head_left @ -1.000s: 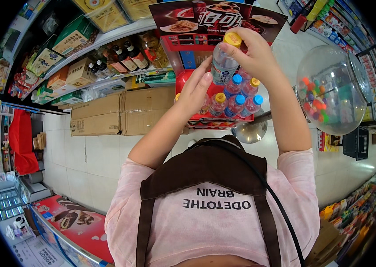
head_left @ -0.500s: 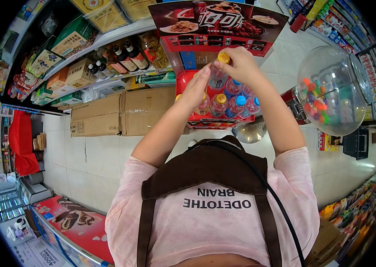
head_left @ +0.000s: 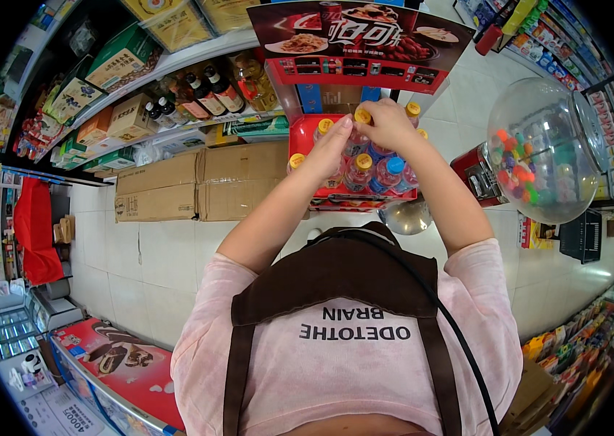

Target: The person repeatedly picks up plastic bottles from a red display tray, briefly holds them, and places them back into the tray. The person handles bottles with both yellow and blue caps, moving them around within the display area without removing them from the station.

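My right hand (head_left: 388,125) is closed around the neck of a clear plastic bottle (head_left: 363,115), just below its yellow cap. The bottle stands upright among others in a red display rack (head_left: 299,135). Held flat beside it on the left is my left hand (head_left: 329,151), fingers stretched out and together, fingertips close to the bottle's cap. Whether they touch it I cannot tell. Around my hands are several more bottles, among them a yellow-capped bottle (head_left: 358,173) and a blue-capped bottle (head_left: 391,173) at the front. My hands hide part of the rack's inside.
A printed sign board (head_left: 358,45) rises behind the rack. Left of it lie flat cardboard boxes (head_left: 241,182) below a shelf with dark sauce bottles (head_left: 224,92). To the right stands a clear globe dispenser (head_left: 539,149) with colourful balls; a black basket (head_left: 581,236) is beyond it.
My right hand has lowered the yellow-capped bottle down among the others. My left hand has shifted slightly right, uncovering more yellow caps at the left and back of the rack.
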Tool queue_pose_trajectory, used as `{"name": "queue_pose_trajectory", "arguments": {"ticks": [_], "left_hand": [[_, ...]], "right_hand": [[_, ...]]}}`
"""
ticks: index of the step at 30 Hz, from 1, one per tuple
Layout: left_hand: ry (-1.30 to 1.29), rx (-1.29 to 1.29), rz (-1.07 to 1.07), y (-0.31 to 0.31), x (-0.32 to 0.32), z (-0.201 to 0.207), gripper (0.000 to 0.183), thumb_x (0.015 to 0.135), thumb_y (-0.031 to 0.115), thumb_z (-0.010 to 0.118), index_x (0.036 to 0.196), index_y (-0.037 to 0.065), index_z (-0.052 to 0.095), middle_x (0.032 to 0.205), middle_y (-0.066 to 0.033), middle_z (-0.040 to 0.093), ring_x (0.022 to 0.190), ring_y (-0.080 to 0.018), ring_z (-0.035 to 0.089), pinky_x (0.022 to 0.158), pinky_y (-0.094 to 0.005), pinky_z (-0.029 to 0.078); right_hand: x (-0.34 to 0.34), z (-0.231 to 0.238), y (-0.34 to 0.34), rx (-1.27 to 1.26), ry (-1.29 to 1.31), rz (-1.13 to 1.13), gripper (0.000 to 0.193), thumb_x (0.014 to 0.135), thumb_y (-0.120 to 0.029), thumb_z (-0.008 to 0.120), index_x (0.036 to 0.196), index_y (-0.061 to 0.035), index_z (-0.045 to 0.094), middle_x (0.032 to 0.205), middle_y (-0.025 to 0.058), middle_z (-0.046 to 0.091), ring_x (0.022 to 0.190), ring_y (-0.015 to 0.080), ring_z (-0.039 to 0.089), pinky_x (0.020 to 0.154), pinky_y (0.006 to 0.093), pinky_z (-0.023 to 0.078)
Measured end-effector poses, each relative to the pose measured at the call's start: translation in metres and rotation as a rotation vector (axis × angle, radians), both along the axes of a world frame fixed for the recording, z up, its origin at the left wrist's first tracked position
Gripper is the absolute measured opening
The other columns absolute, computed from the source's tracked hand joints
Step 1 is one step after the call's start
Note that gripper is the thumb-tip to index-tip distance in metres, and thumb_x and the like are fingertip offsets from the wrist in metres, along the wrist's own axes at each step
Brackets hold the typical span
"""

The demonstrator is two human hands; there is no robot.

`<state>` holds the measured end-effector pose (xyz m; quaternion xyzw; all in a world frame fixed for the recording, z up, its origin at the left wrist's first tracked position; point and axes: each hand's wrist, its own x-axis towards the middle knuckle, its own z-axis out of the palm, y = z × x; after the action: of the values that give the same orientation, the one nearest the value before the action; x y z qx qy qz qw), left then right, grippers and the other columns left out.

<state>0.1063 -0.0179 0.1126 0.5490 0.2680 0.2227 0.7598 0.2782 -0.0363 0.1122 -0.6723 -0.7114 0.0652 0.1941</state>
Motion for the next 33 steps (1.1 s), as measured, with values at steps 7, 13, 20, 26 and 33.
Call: {"name": "queue_pose_trajectory", "arguments": {"ticks": [7,13,20,26,33], "left_hand": [[-0.030,-0.164,-0.018,0.002,0.002,-0.005,0.071,0.093,0.051,0.032,0.140,0.001,0.015,0.143,-0.0164,0.023,0.134,-0.0271,0.021,0.109,-0.0383,0.017],[-0.050,-0.334,0.066,-0.002,0.005,0.000,0.074,0.091,0.051,0.037,0.139,0.000,0.014,0.143,-0.0183,0.020,0.133,-0.0301,0.022,0.109,-0.0390,0.018],[-0.059,-0.349,0.085,-0.003,0.006,-0.003,0.073,0.091,0.050,0.039,0.139,0.001,0.016,0.140,-0.0178,0.025,0.132,-0.0295,0.023,0.109,-0.0387,0.018],[-0.114,-0.338,0.026,-0.007,-0.004,0.002,0.064,0.092,0.043,0.040,0.138,0.000,0.022,0.138,-0.0152,0.030,0.131,-0.0260,0.027,0.108,-0.0374,0.021],[-0.092,0.145,-0.044,-0.030,-0.025,0.009,0.043,0.088,0.025,0.053,0.125,0.003,0.044,0.118,-0.0097,0.053,0.109,-0.0245,0.050,0.092,-0.0354,0.039]], "right_hand": [[-0.001,-0.014,0.000,-0.049,0.011,0.008,0.029,0.073,-0.030,0.061,0.094,-0.0107,0.061,0.089,0.0102,0.064,0.093,0.0302,0.054,0.078,0.0430,0.040],[-0.005,-0.025,-0.003,-0.064,-0.037,0.028,0.028,0.074,-0.030,0.060,0.094,-0.0103,0.061,0.087,0.0103,0.064,0.092,0.0299,0.055,0.078,0.0432,0.041],[-0.006,-0.024,-0.003,-0.088,-0.054,0.022,0.031,0.074,-0.027,0.063,0.098,-0.0092,0.060,0.090,0.0120,0.062,0.093,0.0314,0.054,0.080,0.0432,0.041],[-0.006,-0.013,-0.014,0.015,-0.041,0.014,0.034,0.073,-0.032,0.064,0.097,-0.0087,0.060,0.091,0.0102,0.063,0.094,0.0288,0.054,0.082,0.0427,0.040],[0.020,0.014,-0.071,0.191,0.073,-0.051,0.030,0.069,-0.026,0.069,0.093,-0.0084,0.063,0.085,0.0080,0.061,0.091,0.0290,0.054,0.079,0.0418,0.041]]}}
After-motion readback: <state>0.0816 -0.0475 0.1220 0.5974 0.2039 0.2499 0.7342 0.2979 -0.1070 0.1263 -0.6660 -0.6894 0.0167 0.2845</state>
